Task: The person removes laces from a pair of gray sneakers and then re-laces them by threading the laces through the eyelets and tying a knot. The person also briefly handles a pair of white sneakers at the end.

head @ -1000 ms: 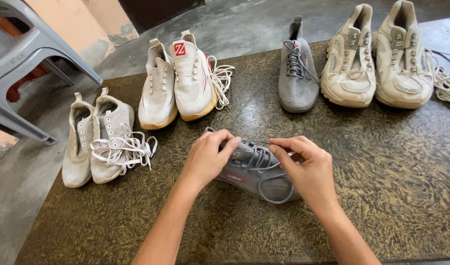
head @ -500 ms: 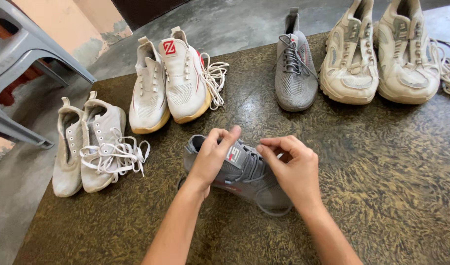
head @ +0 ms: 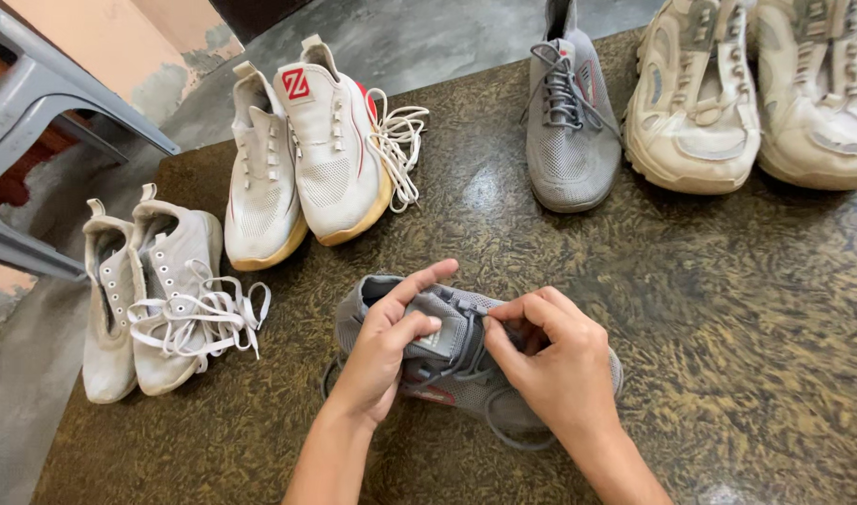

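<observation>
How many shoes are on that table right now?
7. Two off-white lace-up shoes at the left edge, two white mesh sneakers with tan soles behind them, one grey knit sneaker at the back, two beige chunky sneakers far right, partly cropped, one grey sneaker under both hands.

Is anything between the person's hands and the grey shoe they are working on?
No. Both the left hand and the right hand are already on the grey shoe, fingers at its tongue and laces. The other shoes sit apart, farther back on the table.
</observation>
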